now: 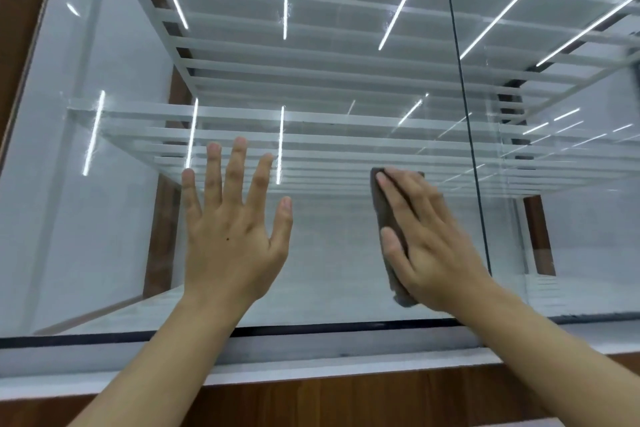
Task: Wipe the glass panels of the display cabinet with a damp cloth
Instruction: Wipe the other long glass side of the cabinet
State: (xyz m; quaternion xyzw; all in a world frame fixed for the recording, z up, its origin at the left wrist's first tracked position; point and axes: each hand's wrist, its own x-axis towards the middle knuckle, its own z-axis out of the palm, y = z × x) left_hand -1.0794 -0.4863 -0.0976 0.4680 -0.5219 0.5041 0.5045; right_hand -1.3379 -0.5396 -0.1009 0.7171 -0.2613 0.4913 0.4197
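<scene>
While left hand (232, 236) splays flat on glass (329, 87), outstretched right hand (427, 243) pins cloth (383, 201) beneath.

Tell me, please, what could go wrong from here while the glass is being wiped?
1. The bare left hand seems to rest flat on the glass panel, so it may leave fingerprints there.
2. The right hand presses the cloth with flat fingers rather than a firm grip, so the cloth could slip down.
3. The cloth is close to the dark seam between panels and might snag on the edge there.
</scene>
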